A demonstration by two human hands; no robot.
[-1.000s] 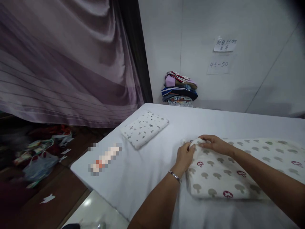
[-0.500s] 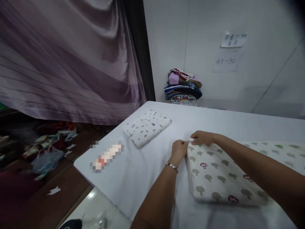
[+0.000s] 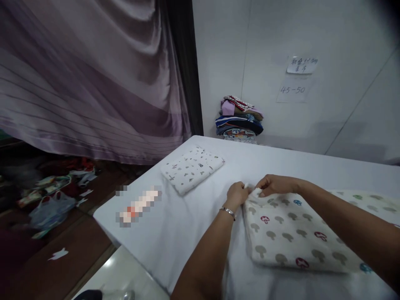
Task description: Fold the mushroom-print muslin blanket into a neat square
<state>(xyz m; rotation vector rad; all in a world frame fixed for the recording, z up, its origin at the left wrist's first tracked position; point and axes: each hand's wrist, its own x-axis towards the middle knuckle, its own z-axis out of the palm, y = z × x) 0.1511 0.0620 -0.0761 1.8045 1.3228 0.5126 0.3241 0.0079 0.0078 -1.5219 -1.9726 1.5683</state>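
Head view, sole entry: one cream cloth with taupe, dark-red and blue mushroom prints (image 3: 290, 227), soft, folded into a thick flat pad, lying on a white-covered bench (image 3: 206, 233). Left grip (image 3: 236, 195): thumb and fingers pinched together on the cloth's far left corner, at its outer edge; a silver-coloured bracelet (image 3: 229, 212) on the wrist just below. Right grip (image 3: 276, 184): fingers curled down and closed on a bunched fold of the same corner, just right of the left grip, the two near each other but apart. Principal relation: the body of the cloth lies to the right of both grips and towards the wearer, its long axis running left to right, away from the pinched corner; the right grip is the nearer to that body, its forearm crossing above it, while the left grip stands at the end. Left of the grips and slightly beyond: one white cloth with small grey prints (image 3: 193, 168), folded into a rectangle, touched by neither. Farther left: one pixelated item (image 3: 140, 206), nature not discernible. Well beyond the grips, by the wall: one stack of folded multicoloured fabrics (image 3: 240, 118).
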